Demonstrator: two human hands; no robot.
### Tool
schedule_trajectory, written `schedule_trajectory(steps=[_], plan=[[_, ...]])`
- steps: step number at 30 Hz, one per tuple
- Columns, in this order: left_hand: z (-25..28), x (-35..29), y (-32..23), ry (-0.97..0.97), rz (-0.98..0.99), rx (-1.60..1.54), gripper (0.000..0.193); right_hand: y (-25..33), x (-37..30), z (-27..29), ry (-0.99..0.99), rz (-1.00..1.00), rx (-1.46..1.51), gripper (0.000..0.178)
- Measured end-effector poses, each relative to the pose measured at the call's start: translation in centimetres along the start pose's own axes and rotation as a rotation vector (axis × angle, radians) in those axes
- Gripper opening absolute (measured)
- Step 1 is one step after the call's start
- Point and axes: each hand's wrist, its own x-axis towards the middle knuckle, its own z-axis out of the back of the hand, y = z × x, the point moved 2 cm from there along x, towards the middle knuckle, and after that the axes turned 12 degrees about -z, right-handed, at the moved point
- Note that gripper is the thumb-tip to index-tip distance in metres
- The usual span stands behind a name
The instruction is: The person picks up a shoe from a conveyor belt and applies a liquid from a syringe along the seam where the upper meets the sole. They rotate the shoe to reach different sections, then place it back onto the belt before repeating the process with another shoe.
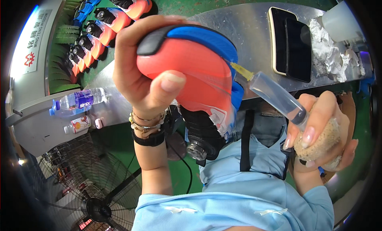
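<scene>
My left hand (133, 73) is wrapped round a red-orange shoe (187, 71), with the thumb on its side. The shoe is tilted, its black toe cap toward my palm and its black upper with a dial (196, 150) hanging toward me. Along the far edge runs its blue sole (203, 36). My right hand (326, 111) grips a clear syringe (276, 94) and, in the same hand, a tan speckled sponge (322, 141). The syringe's yellow tip (242, 71) meets the edge between the sole and the red side; whether liquid comes out cannot be seen.
Several similar shoes (106, 16) stand in a row at the far left. Two phones (298, 49), crumpled white tissue (328, 47) and a translucent cup (343, 20) lie on the metal table (246, 22). Bottles (79, 101) lie at left, above a wire fan (91, 187).
</scene>
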Motion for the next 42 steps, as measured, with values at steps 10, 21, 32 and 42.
schedule_trajectory(steps=[10,21,32,42], plan=[[2.9,-1.5,1.7,-0.085,0.036,0.319,0.061,-3.0,0.1,0.7,0.018,-0.053,0.002,0.066],[5.1,-2.3,3.3,-0.167,0.131,0.284,0.050,-4.2,-1.7,2.1,0.071,-0.322,-0.083,0.058],[7.6,-4.5,5.2,-0.426,0.403,0.365,0.041,-4.5,-2.9,3.5,0.062,-0.313,-0.205,0.055],[9.4,-8.5,6.5,-0.641,0.786,-0.158,0.031,-5.2,-2.3,3.1,0.002,-0.230,-0.320,0.052]])
